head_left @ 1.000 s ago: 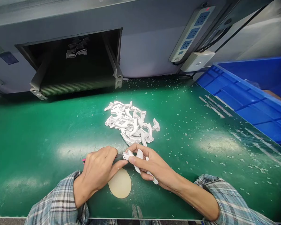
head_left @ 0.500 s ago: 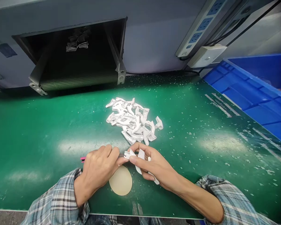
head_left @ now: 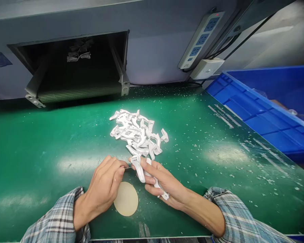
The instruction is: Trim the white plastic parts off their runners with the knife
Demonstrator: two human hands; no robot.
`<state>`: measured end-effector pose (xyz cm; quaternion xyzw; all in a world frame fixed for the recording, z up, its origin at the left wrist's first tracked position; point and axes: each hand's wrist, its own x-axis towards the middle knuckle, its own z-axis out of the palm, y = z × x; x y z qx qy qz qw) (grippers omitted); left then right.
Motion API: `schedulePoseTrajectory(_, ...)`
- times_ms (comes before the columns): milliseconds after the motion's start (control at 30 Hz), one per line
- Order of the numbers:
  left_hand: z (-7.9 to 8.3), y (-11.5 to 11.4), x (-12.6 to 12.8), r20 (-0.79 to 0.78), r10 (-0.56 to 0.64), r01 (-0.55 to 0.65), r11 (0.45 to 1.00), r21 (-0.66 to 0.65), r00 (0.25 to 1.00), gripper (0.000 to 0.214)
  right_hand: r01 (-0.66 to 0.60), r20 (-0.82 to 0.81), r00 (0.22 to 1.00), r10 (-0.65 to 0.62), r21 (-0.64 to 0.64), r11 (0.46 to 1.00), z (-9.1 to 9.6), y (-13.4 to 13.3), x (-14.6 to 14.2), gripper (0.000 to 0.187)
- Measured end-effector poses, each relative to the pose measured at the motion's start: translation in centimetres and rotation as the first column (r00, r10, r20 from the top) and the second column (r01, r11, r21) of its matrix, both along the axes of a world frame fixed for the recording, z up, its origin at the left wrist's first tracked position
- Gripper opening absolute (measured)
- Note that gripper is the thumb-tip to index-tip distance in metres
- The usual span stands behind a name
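Note:
My right hand is closed round several white plastic parts; one sticks up between the fingers and another shows below the palm. My left hand is curled in a pinch, its fingertips holding a thin tool whose tip touches the raised part. The tool's body is hidden by the hand. Just beyond both hands lies a pile of the same white plastic parts on the green table. A pale round disc lies on the table under my left hand.
A dark opening with a ribbed conveyor belt sits at the back left, more white parts inside it. A blue crate stands at the right. A power strip hangs on the back wall. Small white shavings dot the table's right half.
My right hand has turned the held part from lying sideways to more upright. My left hand has shifted slightly, and the pink end of its tool no longer shows.

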<state>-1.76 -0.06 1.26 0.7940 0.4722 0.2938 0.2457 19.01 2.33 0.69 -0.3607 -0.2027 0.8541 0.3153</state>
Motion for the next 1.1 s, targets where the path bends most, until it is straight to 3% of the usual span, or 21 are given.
schedulePoseTrajectory(167, 0.1, -0.2, 0.2, -0.018, -0.002, 0.002, 1.000, -0.027, 1.000, 0.023, 0.039, -0.026, 0.999, -0.039, 0.003, 0.999, -0.2, 0.0, 0.1, 0.033)
schedulePoseTrajectory(367, -0.4, -0.6, 0.2, -0.080, -0.037, 0.032, 0.998, -0.060, 0.996, 0.026, 0.056, 0.003, 0.998, -0.056, 0.034, 0.998, -0.2, 0.1, 0.1, 0.033)
schedulePoseTrajectory(600, -0.1, -0.5, 0.3, -0.146, -0.013, 0.013, 1.000, -0.001, 0.989, 0.027, 0.035, 0.043, 0.998, -0.039, 0.102, 0.994, -0.6, 0.0, 0.1, 0.036)
schedulePoseTrajectory(733, -0.3, -0.5, 0.4, -0.232, 0.045, -0.009, 0.988, 0.157, 0.972, 0.025, 0.070, 0.030, 0.997, -0.073, 0.092, 0.993, -0.7, -0.2, -0.2, 0.036)
schedulePoseTrajectory(933, -0.6, -0.3, 0.1, -0.352, 0.194, 0.003, 0.872, 0.489, 0.916, 0.015, 0.045, 0.017, 0.999, -0.047, 0.102, 0.994, -0.6, -0.4, -0.4, 0.037)
schedulePoseTrajectory(1033, -0.2, -0.1, -0.7, -0.305, 0.270, -0.063, 0.834, 0.549, 0.913, 0.013, -0.009, 0.022, 1.000, 0.007, 0.113, 0.994, -0.6, -0.5, -0.4, 0.039)
schedulePoseTrajectory(1100, -0.1, -0.1, -1.1, -0.187, 0.301, -0.168, 0.841, 0.514, 0.935, 0.010, -0.056, 0.015, 0.998, 0.055, 0.108, 0.993, -0.6, -0.7, -0.4, 0.039)
